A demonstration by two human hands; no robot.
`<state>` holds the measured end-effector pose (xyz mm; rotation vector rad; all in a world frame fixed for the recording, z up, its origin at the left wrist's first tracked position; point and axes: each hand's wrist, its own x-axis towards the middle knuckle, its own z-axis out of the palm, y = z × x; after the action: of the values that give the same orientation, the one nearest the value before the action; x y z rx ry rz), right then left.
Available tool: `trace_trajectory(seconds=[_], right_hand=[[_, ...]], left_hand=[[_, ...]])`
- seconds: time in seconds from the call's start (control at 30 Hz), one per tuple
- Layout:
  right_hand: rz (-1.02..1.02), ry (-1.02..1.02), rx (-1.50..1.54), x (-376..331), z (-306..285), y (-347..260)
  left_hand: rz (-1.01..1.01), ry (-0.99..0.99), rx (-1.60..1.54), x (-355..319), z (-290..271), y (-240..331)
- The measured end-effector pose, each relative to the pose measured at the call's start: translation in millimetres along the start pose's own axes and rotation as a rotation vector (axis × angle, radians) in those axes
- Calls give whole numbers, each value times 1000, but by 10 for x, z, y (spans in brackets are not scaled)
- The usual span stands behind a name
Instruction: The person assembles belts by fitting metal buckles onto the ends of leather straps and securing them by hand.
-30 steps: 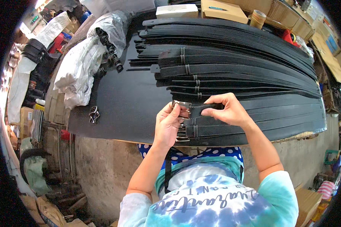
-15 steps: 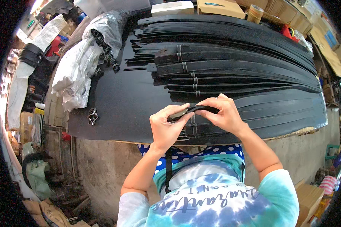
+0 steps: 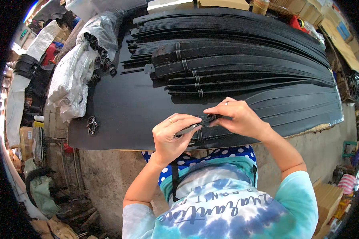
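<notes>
Head view: a black strap (image 3: 210,118) is held up over the near edge of the counter (image 3: 127,115), in front of the person (image 3: 223,207). Both hands are on it: the left hand (image 3: 172,133) pinches one end between thumb and fingers, and the right hand (image 3: 239,119) pinches it just beside, fingertips bunched; the fingers hide much of the piece. Under and beyond the right hand, flat straps (image 3: 291,105) lie side by side, running to the counter's right edge. Farther back, layered black belts (image 3: 227,59) with pale-stitched loops fan across the top. Leftward, a smooth black stretch of counter separates these from a small heap of metal buckles (image 3: 92,126) near the front left corner and a crumpled plastic bag (image 3: 70,89), whose open mouth shows dark rounded pieces (image 3: 107,65), some lying outside it. Along the far edge stand a translucent bin (image 3: 103,4), a white box (image 3: 169,5), a cardboard box (image 3: 223,4) and a tan roll (image 3: 260,6); the boxes' contents cannot be seen. Concrete floor (image 3: 103,175) shows below the near edge, either side of the person.
</notes>
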<state>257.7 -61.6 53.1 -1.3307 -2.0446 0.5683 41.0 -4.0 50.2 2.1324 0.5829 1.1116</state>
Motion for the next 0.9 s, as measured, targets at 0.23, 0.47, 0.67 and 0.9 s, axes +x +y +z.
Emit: trace_trajectory(seconds=[0.23, 0.47, 0.67, 0.9], right_hand=[[-114, 140, -56, 32, 163, -46], [-187, 102, 3, 84, 197, 0], [-153, 118, 23, 239, 159, 27], [208, -186, -500, -635, -624, 685]], left_hand=[[-41, -10, -6, 13, -9, -45], [-119, -5, -113, -24, 38, -76], [-481, 4, -203, 126, -34, -34], [-937, 102, -426, 282, -657, -321]])
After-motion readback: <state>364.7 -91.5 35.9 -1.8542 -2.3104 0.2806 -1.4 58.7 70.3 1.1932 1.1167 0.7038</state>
